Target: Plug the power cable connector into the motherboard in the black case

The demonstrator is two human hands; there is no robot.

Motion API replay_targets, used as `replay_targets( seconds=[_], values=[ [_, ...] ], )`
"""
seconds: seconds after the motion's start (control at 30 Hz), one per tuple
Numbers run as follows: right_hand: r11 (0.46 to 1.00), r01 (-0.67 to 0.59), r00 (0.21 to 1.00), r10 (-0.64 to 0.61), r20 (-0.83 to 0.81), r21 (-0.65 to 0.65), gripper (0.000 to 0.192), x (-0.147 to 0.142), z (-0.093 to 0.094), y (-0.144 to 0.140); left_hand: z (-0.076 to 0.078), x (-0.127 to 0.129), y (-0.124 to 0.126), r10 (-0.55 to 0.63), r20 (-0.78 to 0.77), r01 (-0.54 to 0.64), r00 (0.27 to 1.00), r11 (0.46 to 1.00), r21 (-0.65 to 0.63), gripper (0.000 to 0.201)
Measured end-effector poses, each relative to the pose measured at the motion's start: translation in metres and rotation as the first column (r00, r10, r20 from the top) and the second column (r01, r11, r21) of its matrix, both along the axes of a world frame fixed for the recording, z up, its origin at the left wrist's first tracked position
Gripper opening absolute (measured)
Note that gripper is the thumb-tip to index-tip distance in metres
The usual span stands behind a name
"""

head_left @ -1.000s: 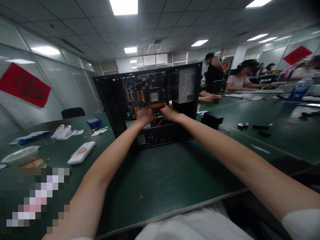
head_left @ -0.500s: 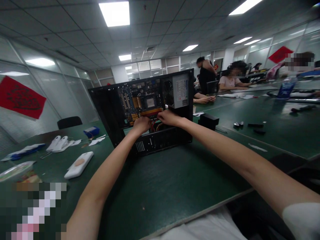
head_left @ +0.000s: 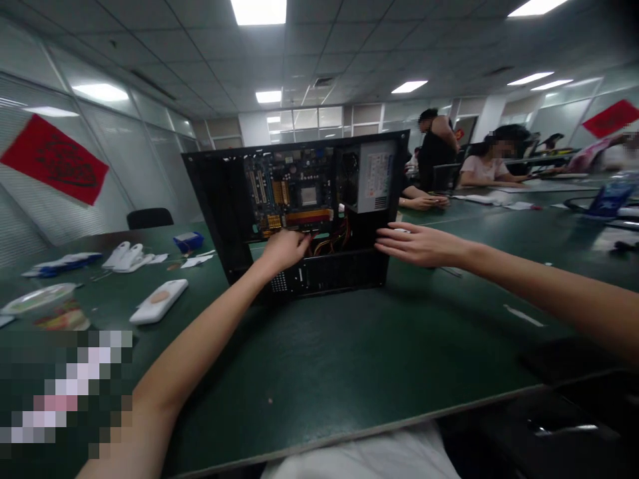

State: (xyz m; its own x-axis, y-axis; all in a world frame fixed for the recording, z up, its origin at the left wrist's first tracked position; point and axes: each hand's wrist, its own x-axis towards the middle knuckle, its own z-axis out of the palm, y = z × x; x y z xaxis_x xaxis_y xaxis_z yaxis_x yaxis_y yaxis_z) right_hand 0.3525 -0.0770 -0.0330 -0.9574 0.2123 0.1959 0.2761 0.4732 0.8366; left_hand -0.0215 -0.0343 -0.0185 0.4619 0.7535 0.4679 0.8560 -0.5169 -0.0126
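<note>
A black computer case [head_left: 319,274] stands upright on the green table with its side open towards me. Inside are a motherboard [head_left: 294,186], a power supply [head_left: 374,176] at the upper right and a bundle of coloured cables [head_left: 339,239] below. My left hand [head_left: 287,249] reaches into the lower part of the case, its fingers curled beside the cables; what they grip, if anything, is hidden. My right hand [head_left: 419,243] is open, fingers extended, with the fingertips at the case's right edge.
On the left of the green table [head_left: 319,359] lie a white power bank [head_left: 160,301], a plastic cup [head_left: 47,306], a blue box [head_left: 188,241] and white items [head_left: 127,256]. Another person's hands [head_left: 429,201] rest behind the case. A blue bottle [head_left: 612,196] stands far right.
My right hand has left the cables and moved right to the case's edge, its fingers opening out. My left hand stays inside the case. The view has shifted a little.
</note>
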Motion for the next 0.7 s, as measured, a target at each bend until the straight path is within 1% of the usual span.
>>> replay_targets(
  seconds=[0.03,0.1,0.13,0.2,0.27,0.3,0.37,0.43,0.47,0.5,0.57,0.63,0.7],
  values=[
    [1.000,-0.011,1.000,0.012,0.015,-0.016,0.043,0.010,0.000,0.003,-0.006,0.001,-0.008,-0.013,0.003,0.013,1.000,1.000,0.025,0.051],
    [0.996,0.009,1.000,-0.007,0.020,-0.091,0.052,0.025,0.002,0.015,-0.022,0.004,-0.019,-0.025,-0.062,0.030,0.998,0.997,0.071,0.056],
    [0.993,0.009,1.000,-0.006,0.024,-0.115,0.053,0.028,0.004,0.023,-0.031,0.005,-0.023,-0.044,-0.086,0.054,0.995,0.990,0.127,0.055],
    [0.998,-0.008,1.000,0.010,0.024,-0.068,0.045,0.028,0.010,0.039,-0.046,0.005,-0.026,-0.096,-0.075,0.113,0.993,0.959,0.262,0.046],
    [0.996,-0.082,0.995,0.080,0.053,0.043,0.037,0.021,0.018,0.053,-0.056,0.005,-0.024,-0.131,-0.077,0.150,0.988,0.931,0.333,0.043],
    [0.987,-0.135,0.989,0.129,0.078,0.085,0.036,0.016,0.022,0.058,-0.058,0.004,-0.023,-0.139,-0.083,0.160,0.987,0.924,0.348,0.043],
    [0.967,-0.228,0.971,0.218,0.094,0.114,0.045,0.008,0.028,0.063,-0.058,0.004,-0.022,-0.138,-0.097,0.164,0.986,0.924,0.346,0.045],
    [0.954,-0.289,0.957,0.284,0.067,0.085,0.060,0.003,0.029,0.062,-0.056,0.005,-0.023,-0.136,-0.105,0.163,0.985,0.936,0.313,0.047],
    [0.952,-0.299,0.954,0.296,0.041,0.071,0.066,0.002,0.028,0.061,-0.055,0.006,-0.024,-0.135,-0.099,0.158,0.986,0.942,0.294,0.048],
    [0.952,-0.300,0.954,0.299,0.026,0.061,0.071,0.002,0.027,0.058,-0.055,0.007,-0.025,-0.132,-0.089,0.152,0.987,0.949,0.276,0.049],
    [0.959,-0.281,0.960,0.280,0.031,0.044,0.074,0.002,0.026,0.054,-0.054,0.007,-0.025,-0.120,-0.053,0.129,0.991,0.962,0.242,0.051],
    [0.974,-0.226,0.973,0.224,0.049,0.036,0.071,0.001,0.026,0.049,-0.053,0.008,-0.023,-0.085,-0.009,0.085,0.996,0.974,0.208,0.054],
    [0.983,-0.183,0.981,0.180,0.067,0.034,0.063,-0.003,0.029,0.045,-0.051,0.007,-0.019,-0.027,0.043,0.018,0.999,0.984,0.180,0.058]
  ],
)
